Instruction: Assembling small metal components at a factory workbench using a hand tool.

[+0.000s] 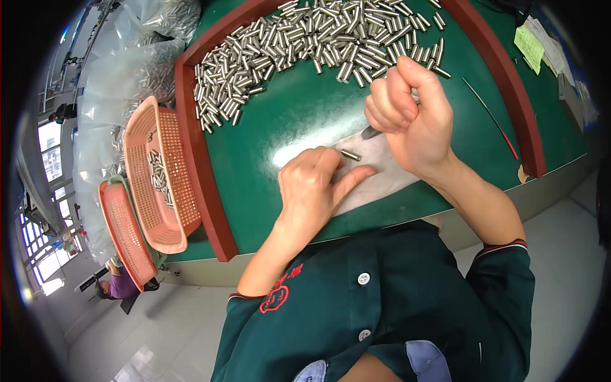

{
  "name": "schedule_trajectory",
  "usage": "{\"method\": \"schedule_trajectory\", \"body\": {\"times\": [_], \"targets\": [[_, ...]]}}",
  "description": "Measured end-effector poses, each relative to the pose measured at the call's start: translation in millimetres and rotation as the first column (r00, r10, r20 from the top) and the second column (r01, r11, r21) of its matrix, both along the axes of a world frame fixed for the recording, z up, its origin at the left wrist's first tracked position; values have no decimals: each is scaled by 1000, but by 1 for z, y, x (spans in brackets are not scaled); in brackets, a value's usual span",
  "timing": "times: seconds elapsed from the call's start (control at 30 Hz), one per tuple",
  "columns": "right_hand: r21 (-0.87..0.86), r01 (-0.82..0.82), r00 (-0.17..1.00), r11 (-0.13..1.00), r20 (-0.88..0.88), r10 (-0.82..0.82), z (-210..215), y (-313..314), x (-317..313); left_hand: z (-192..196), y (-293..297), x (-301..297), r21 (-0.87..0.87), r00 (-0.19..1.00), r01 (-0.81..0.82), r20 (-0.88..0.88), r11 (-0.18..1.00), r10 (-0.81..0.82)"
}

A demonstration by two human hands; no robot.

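Observation:
My left hand (310, 181) is over a white cloth (385, 178), its fingers curled and its thumb stretched out. A short, shiny metal cylinder (351, 155) sticks out past its index finger, the rest hidden by the hand. My right hand (407, 118) is raised to the right, closed in a fist. A dark, narrow tool end (369, 133) shows below the fist; most of it is hidden, so its kind is unclear. A small bit of metal (415, 93) glints between the thumb and curled fingers.
A large heap of metal cylinders (318, 35) covers the back of the green table (254, 146), inside a dark red wooden frame (197, 165). Pink baskets (181, 172) stand at left, near clear plastic bags (114, 76). A thin red-handled tool (490, 118) lies at right. Another person (121, 283) is behind.

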State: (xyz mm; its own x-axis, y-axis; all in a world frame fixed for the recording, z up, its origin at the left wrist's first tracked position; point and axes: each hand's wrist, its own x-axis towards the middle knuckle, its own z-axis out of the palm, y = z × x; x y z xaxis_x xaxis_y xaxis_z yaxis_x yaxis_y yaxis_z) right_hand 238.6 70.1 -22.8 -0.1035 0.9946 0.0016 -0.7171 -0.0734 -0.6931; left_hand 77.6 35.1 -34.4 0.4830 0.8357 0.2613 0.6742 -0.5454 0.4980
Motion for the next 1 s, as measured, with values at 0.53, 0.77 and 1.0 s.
{"method": "schedule_trajectory", "body": {"times": [0.53, 0.77, 1.0], "targets": [[-57, -13, 1000, 998, -4, 13, -5, -5, -6, 2, 6, 3, -249, 992, -88, 64, 965, 107], [-45, -74, 997, 996, 26, 75, -4, -6, -9, 0, 7, 2, -272, 987, -101, 93, 957, 130], [-46, -68, 997, 997, 28, 69, -4, -6, -10, -2, 7, 2, -282, 985, -100, 111, 954, 136]]}}
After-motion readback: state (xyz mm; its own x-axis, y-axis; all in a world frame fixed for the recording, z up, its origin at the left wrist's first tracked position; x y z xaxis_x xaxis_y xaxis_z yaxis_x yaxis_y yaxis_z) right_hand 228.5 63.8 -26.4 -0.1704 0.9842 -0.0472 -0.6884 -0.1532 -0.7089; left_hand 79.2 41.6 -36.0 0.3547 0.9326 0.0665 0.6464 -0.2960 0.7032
